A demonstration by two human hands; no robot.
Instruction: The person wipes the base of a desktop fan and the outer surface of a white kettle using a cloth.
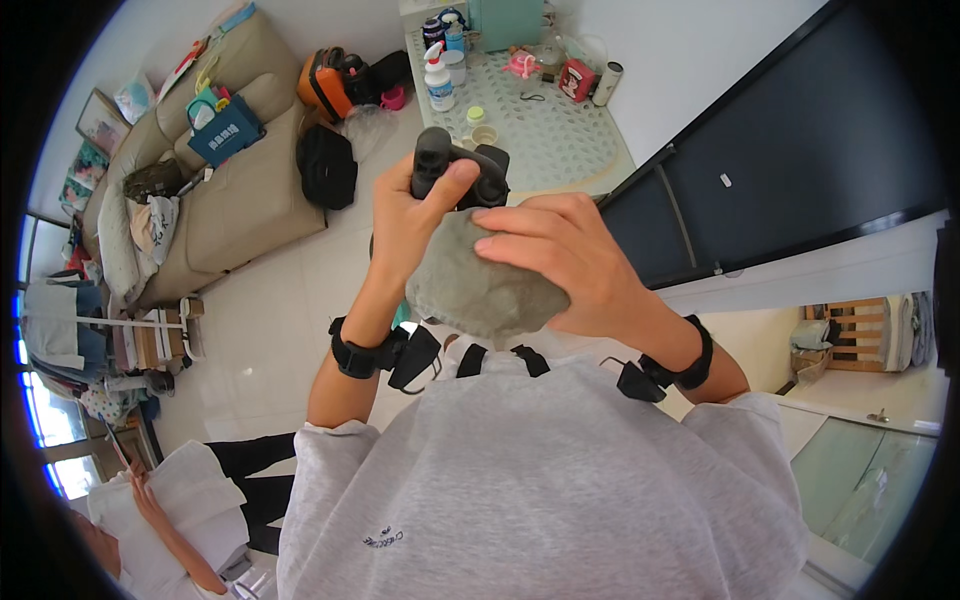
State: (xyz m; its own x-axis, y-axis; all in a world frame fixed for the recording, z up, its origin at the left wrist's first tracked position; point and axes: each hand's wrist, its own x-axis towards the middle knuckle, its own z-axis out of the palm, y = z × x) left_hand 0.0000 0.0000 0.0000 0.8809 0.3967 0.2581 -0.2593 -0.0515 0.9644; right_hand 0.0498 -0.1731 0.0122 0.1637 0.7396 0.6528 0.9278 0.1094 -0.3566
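Binoculars (460, 165) lower half hidden by grey cloth (480, 285); left palm unseen; seated person (170, 510) cut off at edge.

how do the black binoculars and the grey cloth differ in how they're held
The black binoculars are rigid, dark and gripped upright in the left hand; the grey cloth is soft, pale and bunched under the right hand. The binoculars sit farther from the body, the cloth nearer, covering their lower end. Both are held up, touching each other.
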